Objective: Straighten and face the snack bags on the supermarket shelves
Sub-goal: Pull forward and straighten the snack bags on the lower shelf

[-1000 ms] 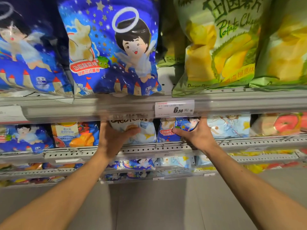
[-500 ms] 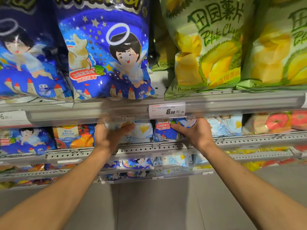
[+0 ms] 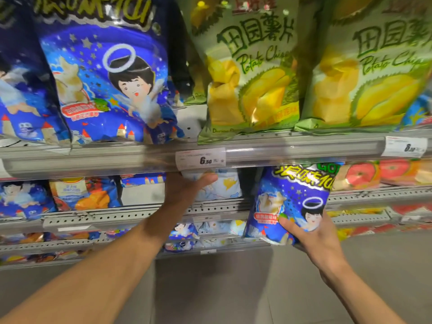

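My right hand grips the bottom of a small blue snack bag with a haloed cartoon child, held upright in front of the second shelf, partly out of it. My left hand reaches under the upper shelf rail and holds a pale light-blue snack bag standing on the second shelf, thumb across its front. Large blue bags of the same brand and green durian potato chip bags stand on the upper shelf.
A price tag reading 6.50 sits on the upper shelf rail. More blue and orange bags stand at left on the second shelf, tomato-print bags at right. Lower shelves hold more bags. Grey floor lies below.
My right hand has pulled the small blue bag out from the second shelf, down and to the right. My left hand stays on the pale bag. The camera has moved closer and tilted up.
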Demonstrator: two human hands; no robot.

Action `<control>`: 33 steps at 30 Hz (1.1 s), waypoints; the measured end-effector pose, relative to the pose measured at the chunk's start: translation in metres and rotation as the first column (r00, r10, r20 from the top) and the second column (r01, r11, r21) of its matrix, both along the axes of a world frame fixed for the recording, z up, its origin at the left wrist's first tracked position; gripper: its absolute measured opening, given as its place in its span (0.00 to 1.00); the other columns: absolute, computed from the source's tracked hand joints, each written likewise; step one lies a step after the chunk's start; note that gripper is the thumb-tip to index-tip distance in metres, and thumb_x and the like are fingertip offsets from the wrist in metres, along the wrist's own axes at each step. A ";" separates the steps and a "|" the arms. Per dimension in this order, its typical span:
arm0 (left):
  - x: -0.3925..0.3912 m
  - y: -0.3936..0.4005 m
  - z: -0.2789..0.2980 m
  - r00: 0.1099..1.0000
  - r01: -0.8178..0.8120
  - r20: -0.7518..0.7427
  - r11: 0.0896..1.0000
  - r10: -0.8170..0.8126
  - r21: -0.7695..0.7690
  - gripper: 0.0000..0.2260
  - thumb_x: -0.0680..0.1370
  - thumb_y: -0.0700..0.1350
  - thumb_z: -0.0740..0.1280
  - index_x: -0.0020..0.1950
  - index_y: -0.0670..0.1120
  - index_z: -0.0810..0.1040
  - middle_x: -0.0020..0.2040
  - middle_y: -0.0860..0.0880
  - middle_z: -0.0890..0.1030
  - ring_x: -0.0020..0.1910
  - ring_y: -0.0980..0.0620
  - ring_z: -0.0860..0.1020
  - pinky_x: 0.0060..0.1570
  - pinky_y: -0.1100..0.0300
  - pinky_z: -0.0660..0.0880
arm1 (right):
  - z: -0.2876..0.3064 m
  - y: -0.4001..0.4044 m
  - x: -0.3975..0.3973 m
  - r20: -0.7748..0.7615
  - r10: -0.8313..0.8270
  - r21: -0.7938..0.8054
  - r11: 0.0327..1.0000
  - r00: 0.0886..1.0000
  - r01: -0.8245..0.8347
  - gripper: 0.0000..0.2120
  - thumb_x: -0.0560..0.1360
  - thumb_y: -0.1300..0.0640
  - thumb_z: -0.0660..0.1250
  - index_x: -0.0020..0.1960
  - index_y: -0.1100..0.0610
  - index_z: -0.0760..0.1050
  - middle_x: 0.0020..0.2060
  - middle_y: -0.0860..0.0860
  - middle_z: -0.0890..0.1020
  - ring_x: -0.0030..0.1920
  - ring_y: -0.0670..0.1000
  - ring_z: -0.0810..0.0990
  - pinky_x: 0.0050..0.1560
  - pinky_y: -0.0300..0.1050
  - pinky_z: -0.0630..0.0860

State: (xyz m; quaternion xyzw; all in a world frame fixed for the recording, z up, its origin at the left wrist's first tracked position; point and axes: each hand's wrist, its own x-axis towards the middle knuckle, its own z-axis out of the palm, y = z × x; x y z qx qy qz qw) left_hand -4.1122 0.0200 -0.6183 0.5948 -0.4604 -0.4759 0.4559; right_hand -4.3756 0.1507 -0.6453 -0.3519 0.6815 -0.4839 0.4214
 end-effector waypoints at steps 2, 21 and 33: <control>-0.017 -0.001 -0.003 1.000 0.005 0.022 1.000 -0.005 0.001 0.23 0.65 0.41 0.82 0.56 0.50 0.79 0.52 0.57 0.82 0.48 0.66 0.79 0.54 0.67 0.76 | -0.002 0.010 -0.005 0.001 -0.001 0.010 1.000 1.000 0.001 0.28 0.63 0.54 0.81 0.60 0.51 0.76 0.51 0.47 0.88 0.50 0.50 0.87 0.55 0.57 0.82; 0.047 0.050 -0.020 0.697 0.209 0.703 0.978 -0.142 -0.009 0.26 0.70 0.40 0.76 0.67 0.43 0.74 0.63 0.41 0.75 0.63 0.39 0.72 0.65 0.50 0.70 | 0.007 0.037 0.065 0.143 0.231 0.005 0.972 0.962 -0.234 0.33 0.61 0.68 0.81 0.62 0.55 0.73 0.51 0.49 0.88 0.51 0.50 0.86 0.44 0.34 0.79; 0.223 0.092 -0.026 0.060 0.327 0.962 0.916 -0.265 0.232 0.36 0.77 0.52 0.68 0.79 0.40 0.57 0.78 0.39 0.54 0.77 0.39 0.55 0.78 0.46 0.51 | 0.004 -0.033 0.221 0.017 0.297 0.032 0.954 0.955 -0.297 0.33 0.65 0.60 0.83 0.65 0.58 0.72 0.56 0.52 0.84 0.48 0.51 0.83 0.46 0.47 0.81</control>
